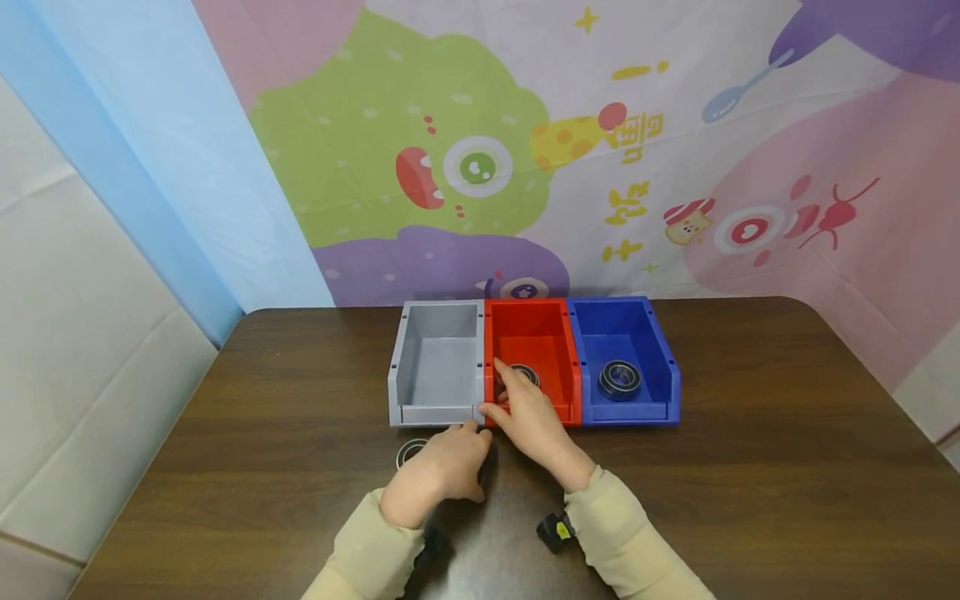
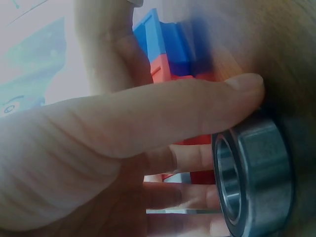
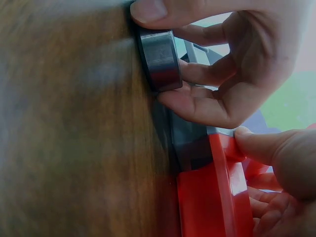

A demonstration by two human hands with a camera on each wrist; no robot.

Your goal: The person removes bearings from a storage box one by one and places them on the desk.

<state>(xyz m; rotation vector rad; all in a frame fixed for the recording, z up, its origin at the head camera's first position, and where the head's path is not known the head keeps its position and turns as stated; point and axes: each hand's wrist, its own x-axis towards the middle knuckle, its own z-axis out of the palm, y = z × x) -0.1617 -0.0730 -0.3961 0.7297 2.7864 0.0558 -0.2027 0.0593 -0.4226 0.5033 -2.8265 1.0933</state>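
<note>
My left hand (image 1: 450,462) is low over the table in front of the bins. It pinches a ball bearing (image 2: 264,177), thumb on one side and fingers on the other; the right wrist view shows this bearing (image 3: 160,59) close to the wood. A second ball bearing (image 1: 409,450) lies on the table, partly hidden behind the left hand. My right hand (image 1: 532,421) grips the front left corner of the red bin (image 1: 551,333), thumb at the rim beside the grey bin and fingers inside. Beside those fingers, another bearing (image 1: 529,374) sits in the red bin, partly covered.
The grey bin (image 1: 442,412), red bin and blue bin (image 1: 626,412) stand side by side at the table's back edge. One bearing (image 1: 620,380) lies in the blue bin. A printed cloth (image 1: 420,100) hangs behind the brown table (image 1: 750,467).
</note>
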